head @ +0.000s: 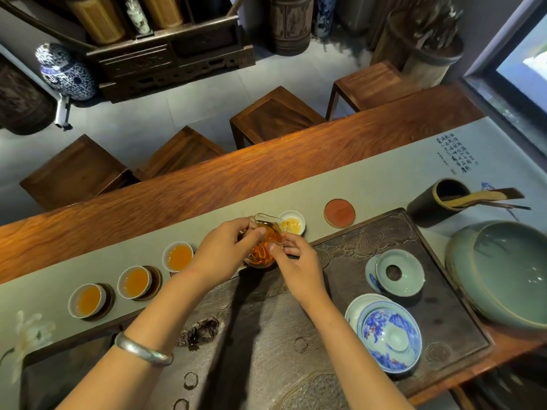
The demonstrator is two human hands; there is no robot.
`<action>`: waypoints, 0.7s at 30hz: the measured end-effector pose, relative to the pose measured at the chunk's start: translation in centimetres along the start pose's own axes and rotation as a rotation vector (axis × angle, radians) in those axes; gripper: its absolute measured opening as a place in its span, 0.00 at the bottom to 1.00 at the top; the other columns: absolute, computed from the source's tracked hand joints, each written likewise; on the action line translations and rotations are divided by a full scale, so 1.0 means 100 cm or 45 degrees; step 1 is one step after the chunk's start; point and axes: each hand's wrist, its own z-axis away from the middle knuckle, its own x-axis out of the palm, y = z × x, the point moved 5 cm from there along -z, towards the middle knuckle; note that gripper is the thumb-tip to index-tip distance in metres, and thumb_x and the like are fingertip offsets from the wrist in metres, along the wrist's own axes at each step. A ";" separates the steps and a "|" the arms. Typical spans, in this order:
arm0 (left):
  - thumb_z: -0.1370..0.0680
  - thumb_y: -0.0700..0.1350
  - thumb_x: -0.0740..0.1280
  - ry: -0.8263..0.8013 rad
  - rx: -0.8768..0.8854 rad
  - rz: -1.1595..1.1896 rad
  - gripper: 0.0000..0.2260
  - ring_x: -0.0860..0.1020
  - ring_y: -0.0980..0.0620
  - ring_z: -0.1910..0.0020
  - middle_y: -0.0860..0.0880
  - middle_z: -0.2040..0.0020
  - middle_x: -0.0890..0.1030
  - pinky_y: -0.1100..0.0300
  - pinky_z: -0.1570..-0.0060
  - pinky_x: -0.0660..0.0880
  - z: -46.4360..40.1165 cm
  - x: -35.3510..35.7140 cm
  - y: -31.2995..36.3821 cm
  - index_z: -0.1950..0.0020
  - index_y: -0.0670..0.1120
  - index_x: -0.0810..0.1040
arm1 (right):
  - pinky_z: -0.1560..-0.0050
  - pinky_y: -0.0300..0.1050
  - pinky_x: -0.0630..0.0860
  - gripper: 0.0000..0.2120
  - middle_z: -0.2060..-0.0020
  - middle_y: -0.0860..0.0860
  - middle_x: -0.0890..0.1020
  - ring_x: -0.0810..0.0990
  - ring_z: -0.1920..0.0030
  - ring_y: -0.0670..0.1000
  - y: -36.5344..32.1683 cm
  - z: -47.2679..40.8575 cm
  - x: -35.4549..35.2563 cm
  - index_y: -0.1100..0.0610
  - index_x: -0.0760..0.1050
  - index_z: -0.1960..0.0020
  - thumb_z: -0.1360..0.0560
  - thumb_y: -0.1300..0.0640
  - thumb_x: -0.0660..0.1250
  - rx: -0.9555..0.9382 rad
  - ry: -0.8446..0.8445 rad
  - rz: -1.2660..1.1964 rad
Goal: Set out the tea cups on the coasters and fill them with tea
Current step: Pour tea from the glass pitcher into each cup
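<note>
We were in the middle of the filling step: the fourth cup (292, 222) was receiving tea from the glass pitcher (265, 242), which we held tilted with its spout over that cup. Our left hand (225, 250) was closed around the pitcher's left side, the fingers pinching the glass near the rim, and our right hand (296, 261) supported it from the right, with the thumb and fingertips pressed on the wall. The pitcher still held dark amber tea.

On the left of the long surface (207, 184), three cups (134, 282) stood in a row on the runner, each nearly full of orange tea and each resting on a dark coaster. The fourth cup, just beyond the spout, had only a little pale tea in the bottom. Further right, one red coaster (339, 212) lay bare, with no cup on it.

On the dark tray (370, 232), a celadon lidded bowl (398, 272) and a blue and white one (387, 340) stood with lids on, so we could not tell their contents. The big green basin (509, 273) on the right looked empty.

We judged that next the pouring needed a slow, steady tilt until the fourth cup matched the others, and afterwards a fifth cup for the red coaster.
</note>
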 end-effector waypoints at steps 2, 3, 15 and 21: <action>0.21 0.53 0.63 0.001 0.008 0.000 0.11 0.71 0.56 0.70 0.55 0.71 0.74 0.55 0.64 0.69 0.000 0.000 0.000 0.63 0.55 0.74 | 0.55 0.32 0.78 0.15 0.50 0.39 0.82 0.81 0.49 0.36 0.000 0.000 0.000 0.39 0.75 0.47 0.33 0.40 0.72 -0.006 0.000 0.010; 0.20 0.53 0.63 0.003 0.011 0.003 0.11 0.71 0.57 0.70 0.55 0.71 0.74 0.56 0.65 0.68 0.000 0.000 0.000 0.63 0.55 0.74 | 0.55 0.32 0.78 0.15 0.51 0.39 0.82 0.80 0.49 0.35 0.000 0.000 0.000 0.38 0.76 0.48 0.33 0.40 0.72 -0.006 0.002 0.015; 0.20 0.54 0.63 -0.002 0.012 -0.007 0.11 0.71 0.59 0.71 0.55 0.71 0.74 0.57 0.66 0.68 0.001 0.000 0.000 0.61 0.53 0.76 | 0.57 0.28 0.76 0.13 0.51 0.36 0.81 0.79 0.50 0.33 0.000 0.000 -0.002 0.38 0.75 0.48 0.31 0.43 0.72 0.014 -0.010 0.031; 0.20 0.53 0.63 0.003 0.012 -0.019 0.12 0.70 0.60 0.73 0.55 0.72 0.74 0.57 0.66 0.68 0.001 -0.001 0.002 0.62 0.52 0.75 | 0.55 0.32 0.78 0.25 0.48 0.41 0.82 0.80 0.49 0.35 0.003 -0.002 -0.001 0.45 0.76 0.40 0.35 0.37 0.71 0.010 0.014 0.018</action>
